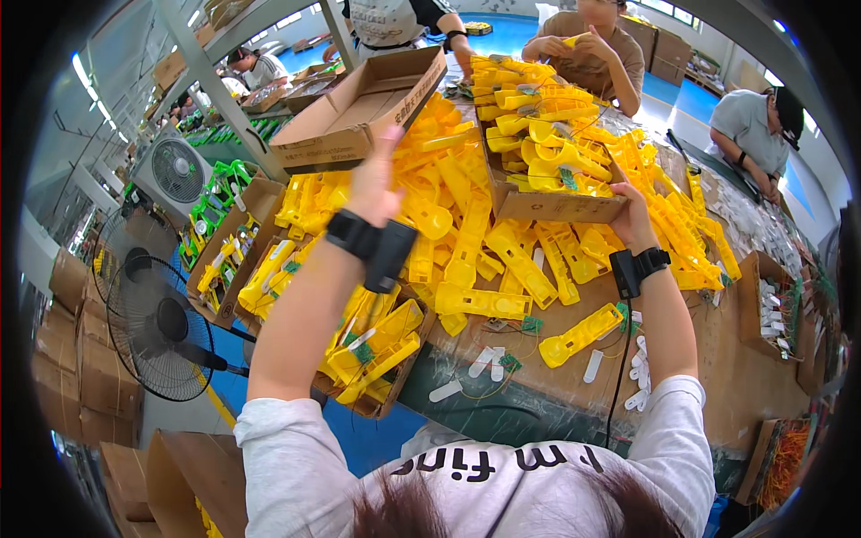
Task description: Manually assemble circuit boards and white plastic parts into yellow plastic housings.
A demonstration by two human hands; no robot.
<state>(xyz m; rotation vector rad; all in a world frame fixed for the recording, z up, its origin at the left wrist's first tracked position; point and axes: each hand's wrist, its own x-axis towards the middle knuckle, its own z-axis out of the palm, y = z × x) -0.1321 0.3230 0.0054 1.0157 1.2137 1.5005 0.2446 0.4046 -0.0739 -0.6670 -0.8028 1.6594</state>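
My right hand [635, 213] grips the near right corner of a cardboard box [554, 208]. This box is heaped with yellow plastic housings [549, 148], some with small green circuit boards and thin wires. My left hand [375, 184] is raised over the left part of the pile, smeared by motion, so its fingers are unclear. Just beyond it, a shallow open cardboard box [363, 112] sits tilted; I cannot tell whether the hand touches it. Loose yellow housings [471, 233] cover the table between my arms. Both wrists wear black straps with small black devices.
White plastic pieces [639, 372] lie on the near table [717, 359]. More yellow parts fill a box [395, 390] below my left forearm. A standing fan [166, 327] is at left, and a carton of white pieces [769, 305] at right. Several people work around the table.
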